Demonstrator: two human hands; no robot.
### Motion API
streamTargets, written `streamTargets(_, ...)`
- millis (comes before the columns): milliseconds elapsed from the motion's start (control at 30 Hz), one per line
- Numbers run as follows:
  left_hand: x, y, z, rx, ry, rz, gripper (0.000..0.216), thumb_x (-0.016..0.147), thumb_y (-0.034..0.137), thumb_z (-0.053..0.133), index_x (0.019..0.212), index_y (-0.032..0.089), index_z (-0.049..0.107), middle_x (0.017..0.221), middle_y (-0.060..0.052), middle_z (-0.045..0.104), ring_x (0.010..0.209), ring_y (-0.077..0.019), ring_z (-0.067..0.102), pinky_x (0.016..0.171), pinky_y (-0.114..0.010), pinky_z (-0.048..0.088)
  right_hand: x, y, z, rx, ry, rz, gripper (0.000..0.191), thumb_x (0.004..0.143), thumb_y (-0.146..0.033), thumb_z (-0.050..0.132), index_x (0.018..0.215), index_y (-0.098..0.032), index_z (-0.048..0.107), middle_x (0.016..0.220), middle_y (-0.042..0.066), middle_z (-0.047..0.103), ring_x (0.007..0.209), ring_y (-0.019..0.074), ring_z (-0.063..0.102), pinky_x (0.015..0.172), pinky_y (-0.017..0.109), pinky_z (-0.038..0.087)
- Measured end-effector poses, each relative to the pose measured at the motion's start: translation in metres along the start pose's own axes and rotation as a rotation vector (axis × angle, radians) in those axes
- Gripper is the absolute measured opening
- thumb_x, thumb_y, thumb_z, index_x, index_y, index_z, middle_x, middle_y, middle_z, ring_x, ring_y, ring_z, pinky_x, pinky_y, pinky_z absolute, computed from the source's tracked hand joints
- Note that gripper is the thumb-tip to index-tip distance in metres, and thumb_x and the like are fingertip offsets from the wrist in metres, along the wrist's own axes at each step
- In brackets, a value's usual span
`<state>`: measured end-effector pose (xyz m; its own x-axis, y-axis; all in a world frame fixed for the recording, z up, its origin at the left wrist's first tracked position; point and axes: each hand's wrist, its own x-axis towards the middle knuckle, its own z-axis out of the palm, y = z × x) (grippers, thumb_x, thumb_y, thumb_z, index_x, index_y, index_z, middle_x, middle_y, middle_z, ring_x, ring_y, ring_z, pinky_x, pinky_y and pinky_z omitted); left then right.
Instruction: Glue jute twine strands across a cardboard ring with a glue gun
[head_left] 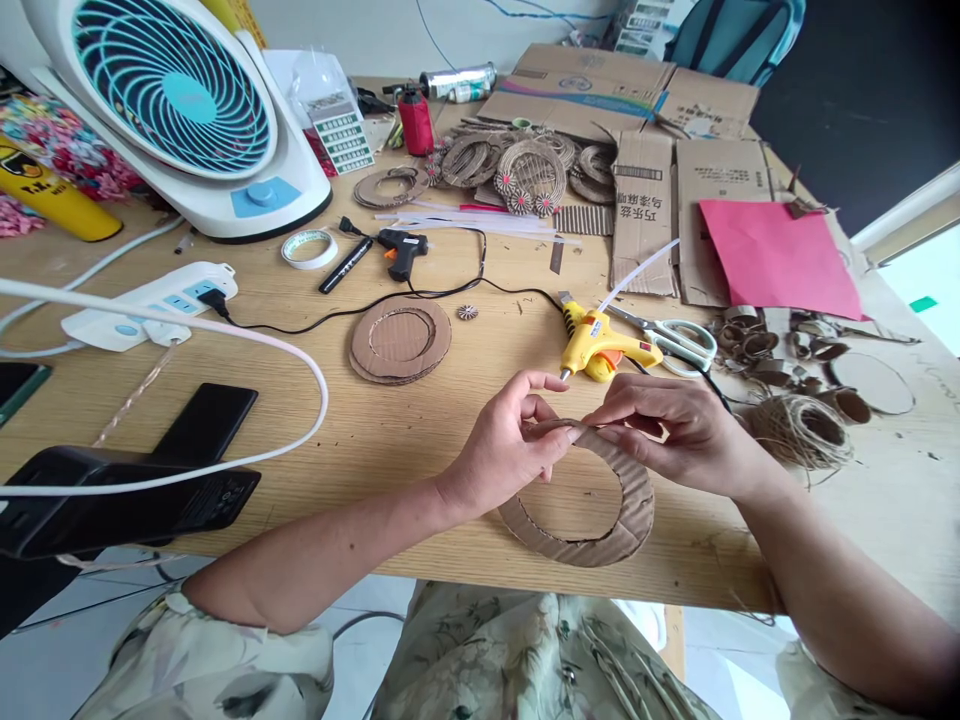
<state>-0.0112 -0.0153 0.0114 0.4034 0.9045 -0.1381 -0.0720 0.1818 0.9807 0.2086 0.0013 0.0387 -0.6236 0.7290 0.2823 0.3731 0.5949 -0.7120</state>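
Grip: bare left hand (517, 440), its thumb and a finger closed on the far rim of a flat brown corrugated-cardboard ring (592, 552), index finger lifted clear; bare right hand (675, 425) close beside it, thumb and forefinger pinched together at the same rim; whether anything thin lies between the right fingertips, I cannot tell
Ring: near the front edge of a pale wood-grained table (360, 430), before the person's body; whether its lower curve touches the tabletop is unclear
Near left: flat black rectangular device (206, 425)
Beyond right wrist: hollow roll of tan twine (795, 430)
Beyond the fingers: yellow plastic glue gun (600, 345), a translucent white stick (641, 272) jutting from it; scissors with pale green handles (686, 345) just beside
Left of those: round brown cardboard piece topped by a ring (366, 345); small striped rosette (468, 312) near it
Mid-table: black glue gun (403, 250); black marker (346, 264); white roll of tape (321, 259)
Far right: bright pink sheet (780, 255) lying over flattened brown cardboard (645, 215)
Far middle: heap of brown cardboard rings (469, 160)
Far left: white fan with a blue grille (187, 100)
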Motion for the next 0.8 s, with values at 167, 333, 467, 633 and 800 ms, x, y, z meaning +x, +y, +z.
streamTargets(167,0.001,-0.0009,-0.0007,-0.08,0.015,-0.002,0.039,0.085,0.029,0.073,0.115,0.02,0.049,0.074,0.009,0.053,0.048,-0.0033,0.053,0.047,-0.015,0.042,0.0002,-0.0022,0.0017,-0.009,-0.01,0.031,0.017,0.09,-0.025,0.066,0.107,-0.022,0.071,0.079,0.001,0.067,0.066,0.0098,0.057,0.058,0.024,0.043)
streamTargets(333,0.0054,0.0013,-0.0057,-0.253,-0.116,-0.124,0.034,0.093,0.047,0.06,0.112,0.019,0.053,0.074,0.006,0.054,0.048,-0.0058,0.055,0.042,-0.016,0.037,-0.0006,-0.001,0.0005,0.058,-0.022,0.061,0.016,0.092,-0.029,0.064,0.104,-0.023,0.072,0.083,0.003,0.069,0.068,0.0116,0.06,0.059,0.026,0.045)
streamTargets(467,0.0083,0.0013,-0.0078,-0.323,-0.197,-0.187,0.029,0.095,0.045,0.055,0.105,0.018,0.055,0.065,0.005,0.054,0.044,-0.0079,0.055,0.043,-0.018,0.041,-0.001,0.0012,-0.0012,0.095,-0.054,0.063,0.017,0.093,-0.03,0.063,0.105,-0.023,0.072,0.082,0.003,0.068,0.067,0.0118,0.059,0.056,0.026,0.045)
streamTargets(633,0.0086,-0.0001,-0.0083,-0.315,-0.25,-0.206,0.027,0.092,0.041,0.061,0.104,0.019,0.053,0.064,0.005,0.057,0.044,-0.0084,0.056,0.045,-0.019,0.047,0.0,0.0004,-0.0011,0.144,-0.053,0.058,0.015,0.093,-0.029,0.062,0.102,-0.022,0.071,0.081,0.002,0.066,0.068,0.0113,0.06,0.057,0.026,0.047)
streamTargets(800,0.0087,0.0006,-0.0086,-0.282,-0.272,-0.187,0.029,0.092,0.041,0.063,0.107,0.019,0.053,0.067,0.005,0.059,0.044,-0.0081,0.057,0.046,-0.02,0.05,-0.0003,-0.0004,-0.0013,0.15,-0.067,0.072,0.013,0.092,-0.027,0.062,0.102,-0.023,0.071,0.081,0.001,0.066,0.063,0.0102,0.056,0.053,0.025,0.043)
